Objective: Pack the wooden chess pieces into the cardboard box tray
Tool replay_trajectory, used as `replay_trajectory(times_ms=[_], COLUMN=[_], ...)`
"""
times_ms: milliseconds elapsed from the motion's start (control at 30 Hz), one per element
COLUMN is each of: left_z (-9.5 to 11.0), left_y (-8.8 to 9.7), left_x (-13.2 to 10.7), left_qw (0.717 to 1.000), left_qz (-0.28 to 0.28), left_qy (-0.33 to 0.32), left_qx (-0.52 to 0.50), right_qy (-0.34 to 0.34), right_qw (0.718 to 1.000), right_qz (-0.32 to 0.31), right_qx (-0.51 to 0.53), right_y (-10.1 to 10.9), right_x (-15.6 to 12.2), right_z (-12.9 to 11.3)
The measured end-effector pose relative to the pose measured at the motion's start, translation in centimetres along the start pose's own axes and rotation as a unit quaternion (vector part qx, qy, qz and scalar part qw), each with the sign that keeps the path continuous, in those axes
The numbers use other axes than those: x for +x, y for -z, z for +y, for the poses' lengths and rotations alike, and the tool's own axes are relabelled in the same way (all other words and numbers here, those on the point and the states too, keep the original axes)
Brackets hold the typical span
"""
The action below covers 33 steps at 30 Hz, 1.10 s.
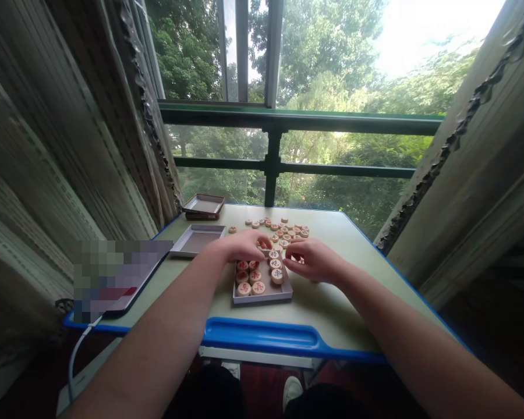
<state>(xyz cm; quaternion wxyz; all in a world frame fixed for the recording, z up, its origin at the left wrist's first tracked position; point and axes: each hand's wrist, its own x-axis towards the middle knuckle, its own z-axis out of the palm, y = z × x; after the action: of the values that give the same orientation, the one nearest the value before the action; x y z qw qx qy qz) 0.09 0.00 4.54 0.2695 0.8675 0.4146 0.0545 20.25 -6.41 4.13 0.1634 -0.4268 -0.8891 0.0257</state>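
Observation:
A shallow open box (pixel 262 299) stands near the table's front, holding round wooden xiangqi pieces. Red-marked pieces (pixel 257 288) form two columns on its left side; dark-marked pieces (pixel 277 276) line up along its right side. My left hand (pixel 247 244) reaches over the box's far left part with bent fingers, covering the pieces beneath. My right hand (pixel 312 259) is beside the box's right edge, its fingers curled toward the thumb. What either hand holds, if anything, is hidden by the fingers. Beyond both hands lies a loose cluster of pieces (pixel 283 235).
An empty shallow box lid (pixel 196 240) lies left of my left hand, with stacked brown trays (pixel 204 205) behind it. A tablet-like device (pixel 135 288) with a white cable (pixel 72 361) rests at the left edge. A blue molded tray (pixel 262 336) edges the table's front.

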Motion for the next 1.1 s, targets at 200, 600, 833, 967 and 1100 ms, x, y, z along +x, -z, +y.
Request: replay_trajectory(times_ms=[200, 600, 833, 967, 1100], left_z=[-0.1, 0.0, 0.1, 0.2, 0.2], left_y=[-0.1, 0.0, -0.1, -0.1, -0.4], left_x=[0.1, -0.1, 0.2, 0.3, 0.4], left_qw=[1.000, 0.998, 0.996, 0.996, 0.995], left_qz=[0.000, -0.016, 0.037, 0.028, 0.043], left_qy=[0.007, 0.013, 0.039, 0.048, 0.048], left_qx=[-0.006, -0.051, -0.077, -0.065, -0.071], right_qy=[-0.002, -0.003, 0.007, -0.011, -0.058], right_qw=[1.000, 1.000, 1.000, 1.000, 0.998], right_qz=[0.003, 0.005, 0.011, 0.016, 0.021], right_qx=[-0.002, -0.005, -0.003, -0.009, -0.024], right_y=[0.0, 0.1, -0.1, -0.3, -0.4], right_x=[0.1, 0.1, 0.1, 0.2, 0.4], right_z=[0.1, 0.0, 0.4, 0.7, 1.1])
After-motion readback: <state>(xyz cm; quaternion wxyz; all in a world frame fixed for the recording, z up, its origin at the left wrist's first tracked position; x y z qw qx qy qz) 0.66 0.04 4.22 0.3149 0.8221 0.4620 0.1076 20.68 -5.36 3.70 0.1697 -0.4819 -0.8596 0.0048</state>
